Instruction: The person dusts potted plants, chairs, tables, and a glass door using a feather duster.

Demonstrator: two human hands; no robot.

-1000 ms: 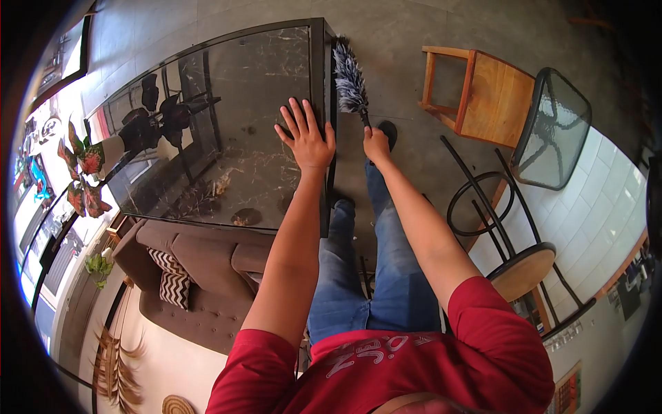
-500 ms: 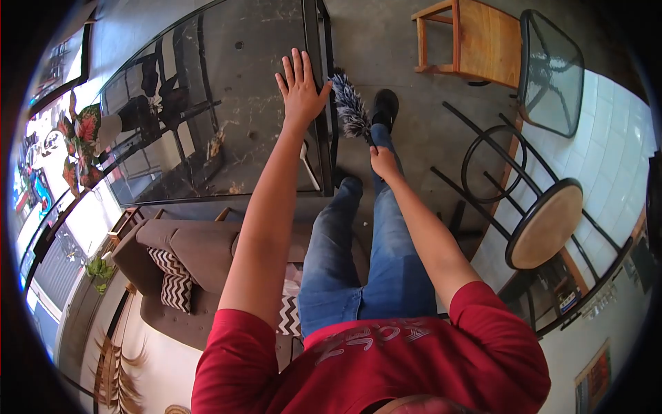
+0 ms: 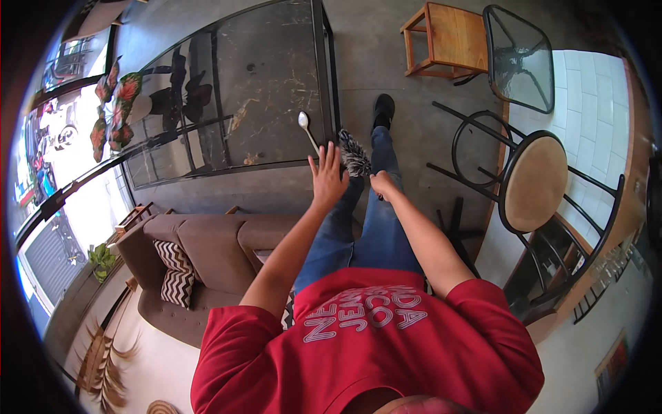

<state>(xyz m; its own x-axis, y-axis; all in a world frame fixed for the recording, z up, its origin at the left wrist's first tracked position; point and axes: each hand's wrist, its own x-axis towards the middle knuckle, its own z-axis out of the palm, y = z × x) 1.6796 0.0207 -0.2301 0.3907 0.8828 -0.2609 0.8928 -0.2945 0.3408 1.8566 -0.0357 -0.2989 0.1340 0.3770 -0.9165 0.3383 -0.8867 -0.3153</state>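
My right hand (image 3: 385, 186) grips the handle of a fluffy grey duster (image 3: 356, 154), its head hanging beside the near corner of a dark marble-patterned table (image 3: 276, 76). Fingers spread, my left hand (image 3: 329, 176) is over that same corner and holds nothing. Whether its fingertips touch the table I cannot tell. A metal spoon (image 3: 304, 122) lies on the tabletop just beyond those fingers, the end of its handle close to them.
A brown sofa (image 3: 207, 241) with zigzag cushions (image 3: 178, 288) stands at the left. On the right are a round-seated stool (image 3: 534, 181), a wooden stool (image 3: 455, 38) and a glass-topped table (image 3: 520, 62). Red-leaved plants (image 3: 124, 103) rise beyond the table's left side.
My left hand has drawn back from the tabletop to its near corner, uncovering the spoon. The duster in my right hand has come slightly closer to my body. The view has shifted.
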